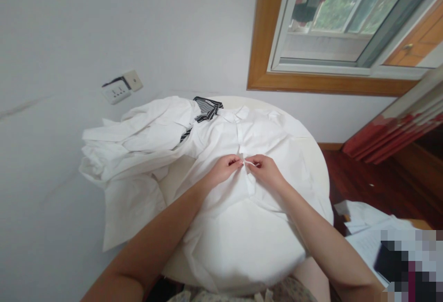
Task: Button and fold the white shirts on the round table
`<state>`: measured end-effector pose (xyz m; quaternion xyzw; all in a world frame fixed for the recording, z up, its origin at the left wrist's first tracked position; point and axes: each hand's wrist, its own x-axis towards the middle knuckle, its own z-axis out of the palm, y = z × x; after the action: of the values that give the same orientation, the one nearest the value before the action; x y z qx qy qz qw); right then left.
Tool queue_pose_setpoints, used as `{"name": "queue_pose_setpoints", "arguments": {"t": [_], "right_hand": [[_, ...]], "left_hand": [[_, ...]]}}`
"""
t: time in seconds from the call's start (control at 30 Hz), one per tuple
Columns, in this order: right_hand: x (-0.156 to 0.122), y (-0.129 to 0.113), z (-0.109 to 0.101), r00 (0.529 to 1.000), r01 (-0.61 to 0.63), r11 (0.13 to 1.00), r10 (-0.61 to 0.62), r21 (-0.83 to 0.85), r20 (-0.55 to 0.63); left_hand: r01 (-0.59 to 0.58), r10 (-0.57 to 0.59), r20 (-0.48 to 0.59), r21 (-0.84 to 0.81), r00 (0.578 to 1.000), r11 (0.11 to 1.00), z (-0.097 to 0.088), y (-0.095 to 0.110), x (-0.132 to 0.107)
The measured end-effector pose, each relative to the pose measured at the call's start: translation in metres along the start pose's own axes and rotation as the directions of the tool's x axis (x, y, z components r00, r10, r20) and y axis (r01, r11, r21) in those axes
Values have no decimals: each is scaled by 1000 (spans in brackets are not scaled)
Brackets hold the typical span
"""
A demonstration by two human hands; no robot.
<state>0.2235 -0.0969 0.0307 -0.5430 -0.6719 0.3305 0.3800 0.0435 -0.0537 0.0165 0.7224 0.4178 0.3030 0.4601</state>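
Observation:
A white button-up shirt [273, 136] lies spread over a round table, its collar toward the wall and its hem toward me. My left hand [226, 167] pinches the shirt's front placket from the left. Close against it, my right hand [265, 168] pinches the other edge of the placket, and a thin white strip of cloth shows at its fingers. Both hands meet at the middle of the shirt front, raising the fabric a little. Any button between the fingertips is too small to make out.
More white garments [138, 140] are heaped at the table's left, with a black striped cloth [207, 108] beside them. The round white table [311, 154] stands near a wall with a socket [117, 91]. White papers or cloth [367, 223] lie at lower right, near a red curtain [380, 136].

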Motion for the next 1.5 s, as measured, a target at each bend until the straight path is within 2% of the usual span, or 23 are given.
{"name": "queue_pose_setpoints", "arguments": {"t": [0.13, 0.43, 0.57, 0.7, 0.8, 0.9, 1.1, 1.3, 1.5], "right_hand": [[2, 4, -2, 999, -18, 998, 16, 66, 31], [3, 5, -5, 994, 10, 997, -19, 77, 109], [4, 9, -8, 980, -86, 981, 52, 172, 194], [6, 12, -9, 952, -208, 909, 104, 361, 288], [8, 13, -7, 944, -282, 845, 160, 455, 289], [9, 15, -3, 946, -303, 823, 201, 479, 254], [6, 20, 6, 985, -168, 905, 136, 392, 107], [4, 17, 11, 998, -20, 985, 10, 169, 58], [4, 13, 16, 998, 70, 997, -70, -12, 7]], "left_hand": [[3, -3, 8, -11, 1000, 1000, -1, 1, -1], [35, -34, 53, -7, 998, 999, -4, 5, -1], [26, -25, 84, -10, 996, 1000, -4, 5, -2], [18, -18, 74, 3, 997, 1000, -3, 3, -2], [19, -21, 68, 30, 997, 999, -3, 2, -1], [19, -24, 62, 79, 998, 997, -3, 2, -1], [8, -16, 68, 115, 998, 993, -5, 1, 0], [40, -41, 68, 14, 997, 999, -3, -1, 1], [17, -21, 21, 143, 1000, 990, -1, 4, -3]]}}
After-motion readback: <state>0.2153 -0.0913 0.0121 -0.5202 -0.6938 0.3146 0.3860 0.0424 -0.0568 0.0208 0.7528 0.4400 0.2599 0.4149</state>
